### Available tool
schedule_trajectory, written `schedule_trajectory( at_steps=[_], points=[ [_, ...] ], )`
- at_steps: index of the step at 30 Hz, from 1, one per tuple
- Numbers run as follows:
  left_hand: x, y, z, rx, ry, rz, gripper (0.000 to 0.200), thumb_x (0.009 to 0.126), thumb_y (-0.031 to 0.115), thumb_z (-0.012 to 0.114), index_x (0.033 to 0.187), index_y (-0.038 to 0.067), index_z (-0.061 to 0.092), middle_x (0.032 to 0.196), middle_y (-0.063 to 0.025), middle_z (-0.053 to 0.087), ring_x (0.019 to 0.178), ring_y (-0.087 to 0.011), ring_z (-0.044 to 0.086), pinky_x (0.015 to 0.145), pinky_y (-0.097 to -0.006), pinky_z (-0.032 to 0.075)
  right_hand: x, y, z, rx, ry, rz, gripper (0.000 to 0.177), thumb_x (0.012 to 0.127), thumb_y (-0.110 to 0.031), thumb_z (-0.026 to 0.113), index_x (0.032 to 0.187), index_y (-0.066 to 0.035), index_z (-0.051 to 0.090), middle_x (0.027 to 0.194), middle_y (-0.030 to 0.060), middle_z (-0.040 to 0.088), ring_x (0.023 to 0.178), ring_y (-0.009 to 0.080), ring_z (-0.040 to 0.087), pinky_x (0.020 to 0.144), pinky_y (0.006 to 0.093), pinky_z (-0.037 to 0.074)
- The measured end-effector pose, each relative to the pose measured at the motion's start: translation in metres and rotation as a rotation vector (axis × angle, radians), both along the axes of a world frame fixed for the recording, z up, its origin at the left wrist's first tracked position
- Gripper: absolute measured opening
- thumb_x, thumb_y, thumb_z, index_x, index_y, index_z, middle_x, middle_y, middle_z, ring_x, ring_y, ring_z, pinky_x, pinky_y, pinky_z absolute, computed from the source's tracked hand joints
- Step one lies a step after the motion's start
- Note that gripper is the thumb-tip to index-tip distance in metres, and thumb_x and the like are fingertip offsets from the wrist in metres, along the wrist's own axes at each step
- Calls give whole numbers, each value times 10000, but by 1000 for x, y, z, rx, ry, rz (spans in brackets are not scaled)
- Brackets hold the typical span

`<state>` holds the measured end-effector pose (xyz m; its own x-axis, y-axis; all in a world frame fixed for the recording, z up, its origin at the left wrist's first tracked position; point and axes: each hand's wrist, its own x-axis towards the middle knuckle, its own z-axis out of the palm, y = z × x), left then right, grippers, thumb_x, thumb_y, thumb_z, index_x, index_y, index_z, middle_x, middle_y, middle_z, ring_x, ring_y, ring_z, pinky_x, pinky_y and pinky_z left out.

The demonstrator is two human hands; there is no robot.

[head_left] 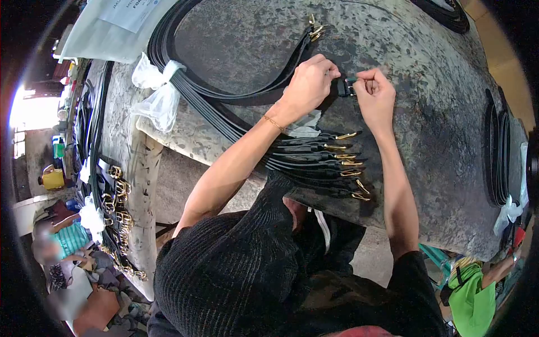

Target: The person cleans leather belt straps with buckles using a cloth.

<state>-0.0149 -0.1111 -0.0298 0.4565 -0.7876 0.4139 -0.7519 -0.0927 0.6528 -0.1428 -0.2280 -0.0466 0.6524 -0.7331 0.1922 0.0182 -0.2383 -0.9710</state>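
The small black strap piece (342,87), between left hand (307,85) and right hand (377,101) inside the worktop (443,185)'s near edge (fingers curled; pinch cannot be told), is judged light, pliable, best gripped by its flat sides.

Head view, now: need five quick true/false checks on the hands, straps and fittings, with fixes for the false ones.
1. The person's left hand and right hand are both close to a small black piece with metal hardware. True.
2. The right hand lies flat, palm down. False: its fingers are curled.
3. A bracelet is on the right wrist. False: the thin gold-coloured chain bracelet is on the left.
4. Knotted translucent white plastic is around a bundle of long black straps. True.
5. Several gold-coloured metal fittings lie nearer the body than the hands. True.
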Motion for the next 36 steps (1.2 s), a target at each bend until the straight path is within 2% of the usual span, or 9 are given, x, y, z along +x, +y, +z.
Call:
schedule_trajectory(
  at_steps=[7,14,17,19,23,27,29,32,36],
  points=[
    [0,1,0,2,21,-7,69,834,4,614,873,-39,652,858,-179,639,813,-366,631,718,-407,496,1,2,1,-163,26,-28,69,776,19,649,837,15,616,582,-4,398,541,38,345,504,217,310],
    [0,2,3,-2,76,-24,63,823,-7,618,873,-34,646,862,-180,635,832,-361,631,741,-408,496,2,2,1,-237,1,-22,67,789,18,644,849,18,614,618,-2,449,540,42,349,503,224,317],
    [-1,6,12,33,86,-91,82,809,9,642,884,-20,656,867,-162,629,835,-346,626,748,-408,494,-1,-7,-9,-36,28,9,31,836,11,628,864,12,615,660,-17,495,553,38,385,509,232,331],
    [-7,8,16,69,70,-157,105,797,17,658,898,-9,666,876,-146,626,835,-336,622,750,-406,492,2,-16,-14,360,-302,-3,15,891,4,594,895,7,608,716,-17,518,587,42,415,526,235,344],
    [-14,13,15,39,-226,-256,146,754,48,710,899,33,701,902,-91,608,818,-296,610,738,-398,489,-3,-22,-7,618,-426,14,35,919,12,558,936,21,587,768,12,521,620,55,399,548,240,353],
    [-11,14,13,-1,-294,-325,118,747,58,717,863,41,709,894,-78,599,823,-282,608,745,-398,494,-2,-23,-13,584,-440,50,36,913,7,564,926,16,596,774,14,551,625,61,457,562,239,385],
    [-10,15,12,-4,-250,-300,106,752,48,706,857,32,699,896,-82,600,829,-287,610,750,-398,498,-2,-21,-18,357,-339,71,40,903,-3,574,922,8,608,789,17,585,648,74,528,590,233,423],
    [-6,15,6,0,-212,-281,98,776,23,668,870,2,650,911,-109,606,851,-317,614,760,-405,508,-2,-18,-14,321,-288,50,43,893,-12,587,918,-1,620,802,15,608,669,87,575,613,224,446],
    [-5,23,8,48,-131,-208,106,817,0,628,913,-25,592,939,-141,612,860,-340,615,753,-392,511,-1,-20,-16,319,-312,67,45,884,-8,593,919,-1,622,807,9,605,669,69,556,617,216,436]
  ],
)
